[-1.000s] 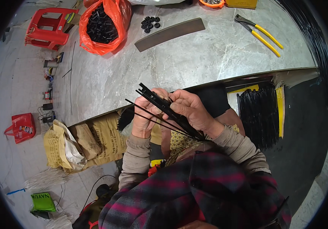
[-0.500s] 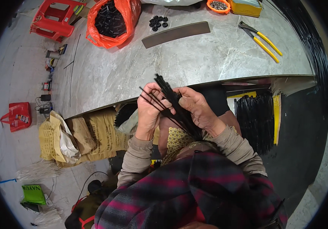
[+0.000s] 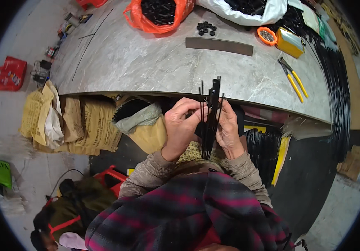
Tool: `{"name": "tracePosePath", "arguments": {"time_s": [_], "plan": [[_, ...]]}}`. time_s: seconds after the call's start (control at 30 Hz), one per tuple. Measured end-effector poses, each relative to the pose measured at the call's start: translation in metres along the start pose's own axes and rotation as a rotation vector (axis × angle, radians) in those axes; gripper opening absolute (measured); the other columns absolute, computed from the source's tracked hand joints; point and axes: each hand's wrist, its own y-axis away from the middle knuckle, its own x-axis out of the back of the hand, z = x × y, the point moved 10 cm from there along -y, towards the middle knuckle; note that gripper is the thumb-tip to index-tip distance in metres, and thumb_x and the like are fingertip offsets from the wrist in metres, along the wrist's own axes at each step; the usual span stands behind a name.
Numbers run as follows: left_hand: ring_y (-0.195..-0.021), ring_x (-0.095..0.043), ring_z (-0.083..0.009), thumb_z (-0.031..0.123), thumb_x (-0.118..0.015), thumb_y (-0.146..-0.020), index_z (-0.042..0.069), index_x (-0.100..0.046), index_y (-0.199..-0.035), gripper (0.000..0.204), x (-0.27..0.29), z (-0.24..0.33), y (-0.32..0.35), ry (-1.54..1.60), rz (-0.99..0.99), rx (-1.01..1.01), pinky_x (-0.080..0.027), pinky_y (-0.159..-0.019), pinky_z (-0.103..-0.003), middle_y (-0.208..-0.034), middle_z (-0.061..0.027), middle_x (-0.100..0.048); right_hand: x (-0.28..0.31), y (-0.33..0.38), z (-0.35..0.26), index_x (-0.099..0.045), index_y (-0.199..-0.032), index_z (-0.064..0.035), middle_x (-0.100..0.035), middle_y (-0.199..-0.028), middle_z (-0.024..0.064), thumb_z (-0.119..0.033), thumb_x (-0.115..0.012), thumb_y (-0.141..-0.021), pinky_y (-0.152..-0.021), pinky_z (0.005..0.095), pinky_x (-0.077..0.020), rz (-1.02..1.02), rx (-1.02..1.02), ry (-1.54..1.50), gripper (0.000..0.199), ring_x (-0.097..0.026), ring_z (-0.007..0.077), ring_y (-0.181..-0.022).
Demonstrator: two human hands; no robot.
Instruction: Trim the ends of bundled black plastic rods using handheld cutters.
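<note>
A bundle of thin black rods (image 3: 208, 138), looking like the ribs of an umbrella frame, stands upright over my lap with its upper ends near the table's edge. My left hand (image 3: 182, 127) grips it from the left, thumb and fingers pinched by a few rods that stand apart from the rest. On the other side my right hand (image 3: 229, 127) has its fingers closed about the bundle. A thicker black piece (image 3: 215, 88) shows at its top. Small details between my fingertips cannot be made out.
On the grey table (image 3: 146, 62) lie a curved brown strip (image 3: 219, 45), yellow-handled pliers (image 3: 294, 79) and small black caps (image 3: 206, 28). Behind them stand a red bag (image 3: 138, 23) of black parts, a white sack (image 3: 230, 16) and an orange bowl (image 3: 267, 36). Black rods (image 3: 335, 83) hang at the right.
The view has shifted, so the table's things appear farther right. The bundle has gone from leaning left to nearly upright, and both hands have turned with it, still holding it.
</note>
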Motion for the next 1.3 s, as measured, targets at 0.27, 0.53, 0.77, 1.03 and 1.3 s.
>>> {"name": "tracePosePath", "arguments": {"time_s": [0.27,0.53,0.77,1.03,1.3], "plan": [[-0.078,-0.060,-0.0105,-0.004,-0.068,-0.084,-0.003,-0.072,-0.096,0.013,-0.004,0.024,0.012,-0.257,-0.042,-0.144,-0.048,-0.067,-0.023,-0.088,-0.0060,-0.063,0.003,0.007,-0.003,-0.053,-0.130,0.0002,-0.065,-0.114,0.0058,-0.021,-0.065,-0.096,-0.091,0.0265,-0.0513,0.011,0.053,0.046,0.041,-0.063,0.0120,-0.103],[-0.083,-0.059,-0.0128,-0.004,-0.067,-0.085,-0.004,-0.071,-0.102,0.017,-0.008,0.028,0.016,-0.247,-0.133,-0.198,-0.048,-0.072,-0.024,-0.090,-0.0067,-0.063,0.000,0.011,-0.009,-0.055,-0.124,-0.0081,-0.065,-0.110,0.0037,-0.016,-0.060,-0.099,-0.087,0.0269,-0.0548,0.015,0.082,0.078,0.027,-0.065,0.0119,-0.097],[-0.084,-0.060,-0.0132,-0.005,-0.069,-0.084,-0.004,-0.072,-0.101,0.017,-0.014,0.016,0.009,0.020,-0.272,-0.035,-0.049,-0.073,-0.025,-0.091,-0.0071,-0.062,0.004,0.016,-0.016,-0.057,-0.123,-0.0027,-0.067,-0.105,0.0094,-0.018,-0.064,-0.096,-0.076,0.0292,-0.0562,0.047,0.057,0.039,0.032,-0.067,0.0174,-0.087],[-0.072,-0.064,-0.0151,-0.007,-0.069,-0.084,-0.005,-0.070,-0.090,0.006,-0.031,-0.009,0.005,0.402,-0.334,0.243,-0.053,-0.066,-0.026,-0.092,-0.0084,-0.061,0.017,0.017,-0.008,-0.056,-0.118,0.0005,-0.065,-0.104,0.0151,-0.015,-0.066,-0.092,-0.069,0.0316,-0.0556,-0.029,-0.026,-0.119,0.031,-0.066,0.0222,-0.080],[-0.062,-0.065,-0.0129,-0.001,-0.073,-0.084,0.000,-0.064,-0.091,0.011,-0.042,-0.026,0.004,0.476,-0.410,0.442,-0.050,-0.061,-0.024,-0.071,-0.0042,-0.064,0.031,0.011,0.001,-0.054,-0.100,-0.0064,-0.061,-0.087,0.0122,-0.033,-0.061,-0.095,-0.060,0.0311,-0.0518,-0.063,-0.094,-0.177,0.028,-0.061,0.0218,-0.071]]}}
